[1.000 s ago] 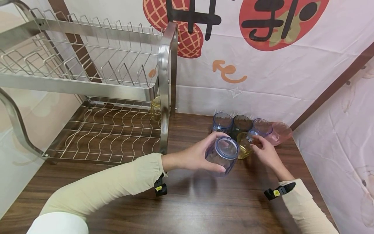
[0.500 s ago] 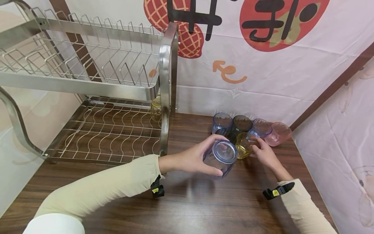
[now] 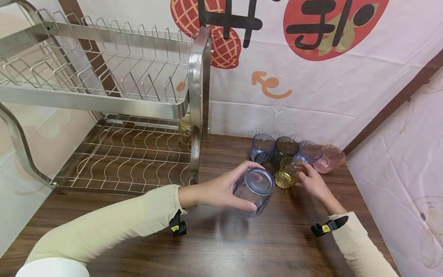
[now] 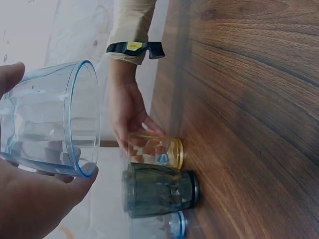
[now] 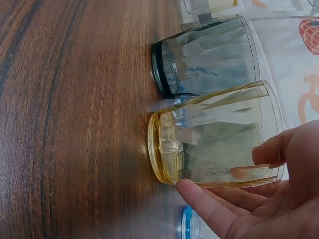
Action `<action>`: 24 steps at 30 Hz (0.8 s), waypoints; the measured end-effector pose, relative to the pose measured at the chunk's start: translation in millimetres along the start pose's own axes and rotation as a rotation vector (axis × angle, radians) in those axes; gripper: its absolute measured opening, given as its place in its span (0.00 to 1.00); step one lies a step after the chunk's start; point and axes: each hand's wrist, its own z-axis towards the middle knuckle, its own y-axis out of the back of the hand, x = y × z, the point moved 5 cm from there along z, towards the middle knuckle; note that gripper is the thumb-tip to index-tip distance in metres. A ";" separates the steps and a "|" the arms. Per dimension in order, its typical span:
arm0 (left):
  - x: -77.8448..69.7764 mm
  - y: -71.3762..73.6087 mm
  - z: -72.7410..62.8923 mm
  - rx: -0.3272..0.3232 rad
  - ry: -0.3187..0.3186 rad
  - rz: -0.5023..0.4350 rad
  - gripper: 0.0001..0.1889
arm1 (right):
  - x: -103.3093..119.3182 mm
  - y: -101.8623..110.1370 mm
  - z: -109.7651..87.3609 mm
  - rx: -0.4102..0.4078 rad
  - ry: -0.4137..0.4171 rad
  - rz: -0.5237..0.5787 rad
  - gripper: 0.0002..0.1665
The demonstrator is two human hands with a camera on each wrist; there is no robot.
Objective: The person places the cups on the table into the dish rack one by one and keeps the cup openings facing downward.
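My left hand [image 3: 223, 189] holds a clear blue glass [image 3: 254, 192] in the air, upside down, with its base up and its mouth toward the table. In the left wrist view, thumb and fingers curl round the side of this blue glass [image 4: 45, 119]. My right hand [image 3: 314, 184] is at the right side of a yellow glass [image 3: 285, 179], which stands upright on the table. The right wrist view has fingertips on the yellow glass [image 5: 214, 134] near its rim and a digit along its lower side. A dark grey glass [image 5: 209, 59] stands beside it.
Behind stand a blue glass [image 3: 263, 143], another dark glass [image 3: 286, 146], a second blue glass [image 3: 309, 151] and a pink glass [image 3: 330, 157] along the wall. A two-tier metal dish rack [image 3: 128, 105] is at left, with a yellow glass [image 3: 185, 129] on its lower shelf.
My left hand has moved a little left and toward me with the upturned blue glass, uncovering more of the dark glass behind. The right hand stays at the yellow glass, which has shifted slightly left.
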 end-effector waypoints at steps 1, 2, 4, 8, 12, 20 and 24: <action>-0.4 0.7 -0.9 0.000 0.001 0.004 0.43 | 0.1 -0.1 0.1 0.001 0.002 0.003 0.26; -0.7 1.6 -1.9 0.000 0.001 0.008 0.43 | 0.0 -0.1 0.2 0.002 0.000 0.002 0.26; -1.9 3.1 -3.7 -0.001 0.000 0.013 0.43 | -0.5 0.1 0.5 0.002 -0.004 0.000 0.26; -5.8 5.3 -7.9 0.010 -0.007 0.009 0.43 | -1.7 -0.2 1.0 0.006 -0.012 0.003 0.26; -11.1 7.2 -12.3 0.026 -0.021 0.026 0.42 | -4.5 0.3 4.0 0.014 -0.018 0.007 0.27; -21.8 14.6 -20.2 0.027 -0.018 0.030 0.42 | -2.7 3.9 4.7 0.026 -0.014 -0.018 0.26; -23.4 17.6 -24.3 0.034 0.009 0.034 0.41 | -1.9 4.8 5.3 0.033 -0.015 -0.021 0.26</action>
